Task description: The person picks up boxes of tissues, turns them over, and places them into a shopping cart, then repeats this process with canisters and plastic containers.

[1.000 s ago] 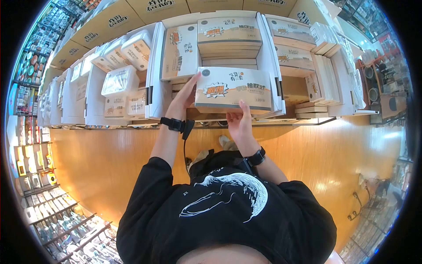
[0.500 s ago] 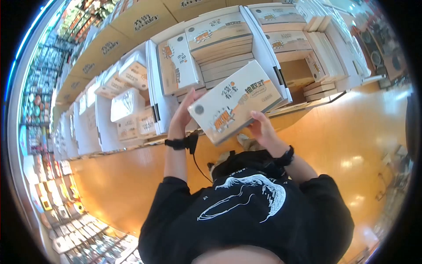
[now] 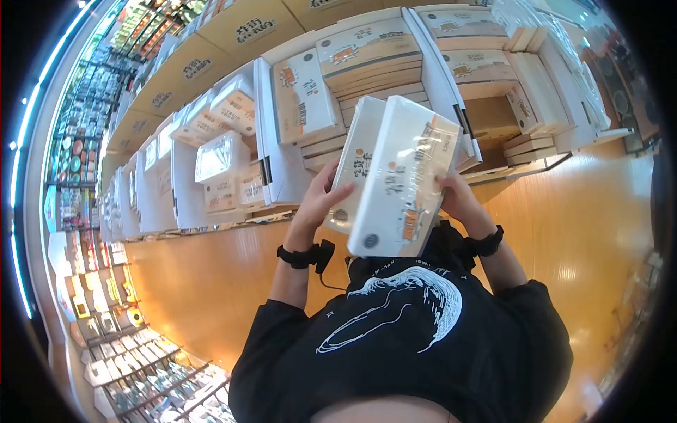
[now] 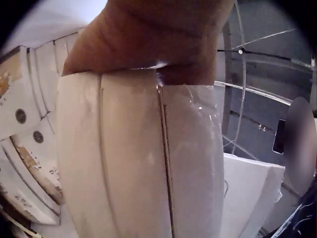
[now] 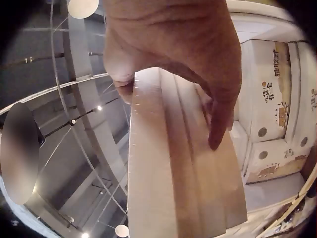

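In the head view a shiny plastic-wrapped tissue pack (image 3: 402, 183) with orange and black print lies tilted in front of my chest. Fanned out beneath it, a second tissue pack (image 3: 349, 166) shows along its left side. My left hand (image 3: 319, 201) grips the left side, its thumb on the lower pack's face. On the right, my right hand (image 3: 464, 204) holds the stack with its thumb at the upper pack's edge. Both wrist views show the stack's pale ends (image 4: 131, 153), several packs thick; the right hand's fingers (image 5: 220, 119) curl over them.
A white-walled bin (image 3: 282, 166) of matching packs stands in front of me. The bin to its right holds more packs and shows brown cardboard (image 3: 486, 116). Boxes with a clear-topped container (image 3: 218, 158) stand to the left, and brown cartons (image 3: 247, 32) line the back.
The stack has come from over the bin toward my chest and turned from lying crosswise to steeply slanted. Its packs have spread apart, baring the one below the top.
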`<state>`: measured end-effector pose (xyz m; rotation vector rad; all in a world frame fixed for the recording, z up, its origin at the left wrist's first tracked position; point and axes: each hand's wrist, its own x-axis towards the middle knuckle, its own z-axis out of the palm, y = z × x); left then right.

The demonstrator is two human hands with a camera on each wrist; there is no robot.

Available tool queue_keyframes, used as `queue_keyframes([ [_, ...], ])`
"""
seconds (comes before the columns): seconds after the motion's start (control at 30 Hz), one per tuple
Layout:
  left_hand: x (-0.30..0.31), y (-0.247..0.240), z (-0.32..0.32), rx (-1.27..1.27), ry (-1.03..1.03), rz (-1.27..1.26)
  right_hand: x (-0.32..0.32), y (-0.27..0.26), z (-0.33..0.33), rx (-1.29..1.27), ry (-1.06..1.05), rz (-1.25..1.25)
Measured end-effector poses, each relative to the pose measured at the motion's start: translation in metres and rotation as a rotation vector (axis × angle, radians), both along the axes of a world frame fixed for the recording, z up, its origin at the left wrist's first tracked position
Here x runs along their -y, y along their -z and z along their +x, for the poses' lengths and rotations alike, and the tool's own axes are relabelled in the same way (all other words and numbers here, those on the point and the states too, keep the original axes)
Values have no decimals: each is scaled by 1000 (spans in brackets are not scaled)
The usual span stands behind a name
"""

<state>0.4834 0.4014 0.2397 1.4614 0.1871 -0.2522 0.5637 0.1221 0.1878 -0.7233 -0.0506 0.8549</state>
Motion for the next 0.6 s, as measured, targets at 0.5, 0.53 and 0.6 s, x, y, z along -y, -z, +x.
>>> queue_keyframes([
  [0.5, 9, -20, -58, 159, -530, -241, -15, -21, 33, -435, -239, 950],
  [0.53, 12, -19, -58, 173, -543, -257, -18, -32, 33, -454, -288, 983],
  [0.6, 11, -9, -59, 169, -536, -264, -22, -34, 32, -530, -298, 1007],
])
